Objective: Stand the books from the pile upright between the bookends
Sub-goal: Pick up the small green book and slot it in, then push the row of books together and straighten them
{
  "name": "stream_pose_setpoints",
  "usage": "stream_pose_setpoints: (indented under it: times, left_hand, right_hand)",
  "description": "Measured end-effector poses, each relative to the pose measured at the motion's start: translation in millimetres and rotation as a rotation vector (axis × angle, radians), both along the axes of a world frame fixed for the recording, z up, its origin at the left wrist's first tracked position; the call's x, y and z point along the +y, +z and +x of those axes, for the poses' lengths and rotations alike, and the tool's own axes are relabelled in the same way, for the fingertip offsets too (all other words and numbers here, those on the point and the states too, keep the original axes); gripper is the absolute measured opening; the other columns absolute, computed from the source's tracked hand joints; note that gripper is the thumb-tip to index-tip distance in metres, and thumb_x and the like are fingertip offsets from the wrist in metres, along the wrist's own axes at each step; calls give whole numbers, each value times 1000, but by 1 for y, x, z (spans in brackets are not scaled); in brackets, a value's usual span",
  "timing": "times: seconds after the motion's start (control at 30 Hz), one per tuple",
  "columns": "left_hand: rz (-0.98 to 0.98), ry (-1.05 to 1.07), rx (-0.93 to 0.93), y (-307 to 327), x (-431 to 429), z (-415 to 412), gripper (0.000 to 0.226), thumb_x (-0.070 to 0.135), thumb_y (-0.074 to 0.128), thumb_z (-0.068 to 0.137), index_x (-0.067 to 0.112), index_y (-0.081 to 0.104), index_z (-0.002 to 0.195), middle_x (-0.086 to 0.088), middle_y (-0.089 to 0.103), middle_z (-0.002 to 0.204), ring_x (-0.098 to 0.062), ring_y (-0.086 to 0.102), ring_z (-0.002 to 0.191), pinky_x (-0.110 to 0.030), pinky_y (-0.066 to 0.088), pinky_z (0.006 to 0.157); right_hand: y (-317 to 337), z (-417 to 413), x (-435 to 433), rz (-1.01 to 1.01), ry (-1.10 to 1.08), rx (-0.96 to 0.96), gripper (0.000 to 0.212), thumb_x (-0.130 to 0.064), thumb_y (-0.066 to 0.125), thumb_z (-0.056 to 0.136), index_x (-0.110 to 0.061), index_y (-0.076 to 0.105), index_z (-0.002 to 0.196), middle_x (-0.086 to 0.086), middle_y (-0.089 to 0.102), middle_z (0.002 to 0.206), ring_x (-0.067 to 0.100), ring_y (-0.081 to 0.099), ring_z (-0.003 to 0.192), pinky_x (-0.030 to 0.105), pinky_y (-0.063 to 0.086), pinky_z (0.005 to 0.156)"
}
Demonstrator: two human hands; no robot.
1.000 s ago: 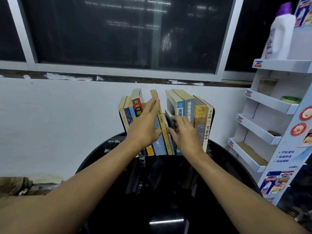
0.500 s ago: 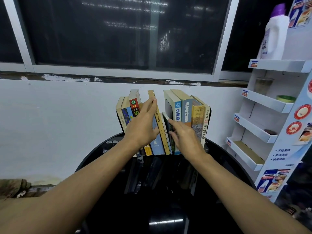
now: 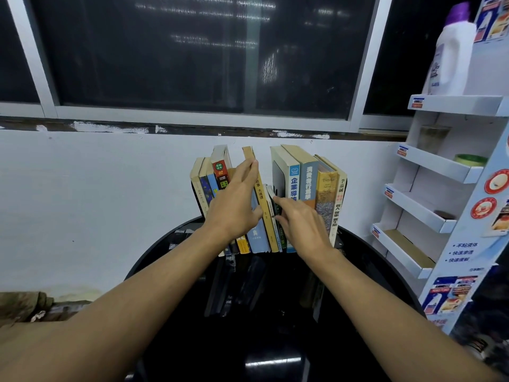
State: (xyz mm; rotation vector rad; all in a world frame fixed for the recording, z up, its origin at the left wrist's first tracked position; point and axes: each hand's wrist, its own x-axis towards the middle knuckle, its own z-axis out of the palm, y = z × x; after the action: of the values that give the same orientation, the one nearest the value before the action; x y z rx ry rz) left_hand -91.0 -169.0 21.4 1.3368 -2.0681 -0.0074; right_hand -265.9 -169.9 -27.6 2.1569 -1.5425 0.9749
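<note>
The thin dark book (image 3: pixel 276 213) stands low in the gap in the middle of the row, spine toward you and much shorter than its neighbours. Your right hand (image 3: pixel 303 224) lies on it with the fingers (image 3: pixel 276 200) nearly straight, tips on the spine and its top corner. This reads as pushing the book back rather than clasping it, though the thumb is hidden.

Your left hand (image 3: pixel 234 208) is flat and open against the left group of books (image 3: pixel 205 186), its fingertips reaching up the tall tan book (image 3: pixel 265 216). The hold seems meant to press that group aside, so the gap is wide enough for the thin book to slide in square.

The row stands at the back of the round black surface (image 3: pixel 358 299), close against the white wall (image 3: pixel 96 188). A dark edge shows at each outer end, by my reading the left bookend (image 3: pixel 193 199) and the right bookend (image 3: pixel 346 188). No pile is in view on the surface, only reflections of the spines, so you are probably near the end of the task.

What stands in your way is the right group of books (image 3: pixel 308 180). Its nearest cover rises just beside your right fingers and could pinch the thin book or tip into the gap.

Off to the right, well apart from the row, is a white display shelf (image 3: pixel 440 172) with a white bottle (image 3: pixel 451 59) on its top tier. A dark window (image 3: pixel 192 51) runs above the wall.
</note>
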Motion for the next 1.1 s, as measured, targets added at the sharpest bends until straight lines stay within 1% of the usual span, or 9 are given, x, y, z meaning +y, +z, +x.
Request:
stream_pose_setpoints:
  times: [0.2,0.43,0.53,0.57,0.63,0.73,0.9,1.0,1.1]
  left_hand:
    - [-5,-3,-6,2,1,-1,96,24,72,88,21,9,161,18,4,163,-21,67,87,-45,60,76]
    - [-10,-24,20,2,3,0,99,24,73,88,24,7,161,21,1,164,-20,66,92,-45,60,77]
    - [-45,-67,54,-5,6,3,98,26,71,89,25,5,161,25,-2,164,-18,61,111,-44,59,82]
    - [-67,-81,68,-10,9,3,97,27,70,90,26,5,161,25,-3,164,-16,56,123,-42,58,89]
    - [-120,-98,96,-24,17,5,93,28,68,91,27,6,161,23,-2,165,-11,34,145,-33,47,105]
    - [-157,-89,119,-49,28,8,92,24,67,92,28,7,161,19,-4,167,-5,11,152,-26,30,113]
    - [-128,-3,123,-78,39,14,97,26,68,91,20,0,161,8,-15,168,-8,-12,154,-39,15,126]
    - [-93,45,105,-87,39,18,103,28,67,92,19,-11,160,6,-27,165,-11,-23,152,-50,7,126]
    - [-81,85,107,-92,38,21,107,27,67,92,17,-17,158,3,-31,163,-16,-26,152,-56,4,124]
  right_hand:
    - [1,4,0,23,0,15,46,-16,70,93,-16,56,137,5,70,113,28,64,102,40,52,69]
    - [0,-1,0,34,29,-12,48,-20,73,91,-19,58,137,2,69,101,24,62,96,43,57,68]
    - [-2,-8,2,23,64,-14,49,-26,72,92,-20,57,138,-3,65,95,18,59,91,40,57,67]
    - [-1,-11,4,17,77,-19,50,-28,71,92,-20,56,139,-3,64,94,16,59,90,38,57,68]
    - [5,-15,5,-8,111,-17,50,-31,71,93,-19,57,139,-4,63,93,13,58,86,36,58,71]
    - [25,-13,3,-73,203,34,44,-33,68,94,-16,61,134,-2,64,97,12,58,86,39,58,73]
    - [69,5,-1,-164,369,196,39,-36,64,96,-16,64,130,-2,63,106,9,54,93,35,58,75]
    - [92,18,-8,-172,486,295,40,-33,65,96,-16,63,132,2,65,117,15,58,105,37,56,86]
    - [105,30,-20,-162,529,418,43,-36,63,97,-17,61,135,1,62,133,18,57,120,40,51,97]
